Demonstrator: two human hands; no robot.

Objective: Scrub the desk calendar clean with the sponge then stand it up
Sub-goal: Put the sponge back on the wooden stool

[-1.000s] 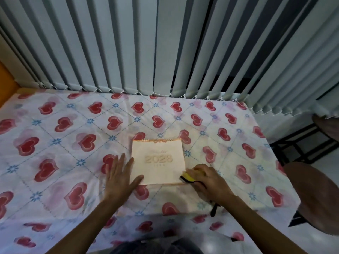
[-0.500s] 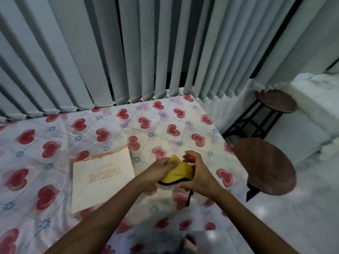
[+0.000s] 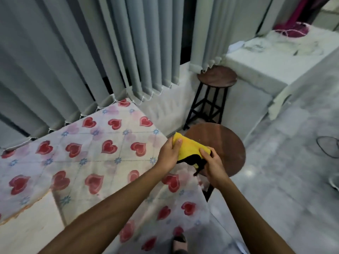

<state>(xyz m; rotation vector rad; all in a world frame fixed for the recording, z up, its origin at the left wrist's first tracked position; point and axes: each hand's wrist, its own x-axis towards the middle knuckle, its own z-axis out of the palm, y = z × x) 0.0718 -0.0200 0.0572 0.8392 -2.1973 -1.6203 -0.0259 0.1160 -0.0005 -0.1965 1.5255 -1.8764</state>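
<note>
- Head view looks down past the right corner of the desk [image 3: 110, 162], which is covered by a cloth printed with red hearts and small blue flowers.
- Both hands hold the sponge [image 3: 189, 149] in the air just past the desk's right edge, above a round brown stool [image 3: 229, 143].
- The sponge is yellow on top with a black layer underneath; a black strip hangs down from its right end.
- The left hand [image 3: 169, 153] is clamped on the sponge's left end, thumb lying across the yellow top and fingers wrapped below.
- The right hand [image 3: 213, 165] is clamped on the right end, thumb pressed on the yellow face, fingers curled under the black part.
- The calendar [image 3: 27, 226] lies flat on the desk at the lower left, well apart from the hands; only part of it shows, blurred, with its bound edge running diagonally.
- Grey vertical blinds [image 3: 91, 52] hang behind the desk, their bottoms linked by a thin chain.
- A second, taller stool [image 3: 216, 76] with black legs stands further back, beside a pale ledge [image 3: 275, 59].
- The floor [image 3: 284, 180] is pale and glossy; a sandalled foot [image 3: 178, 242] shows at the bottom edge.
</note>
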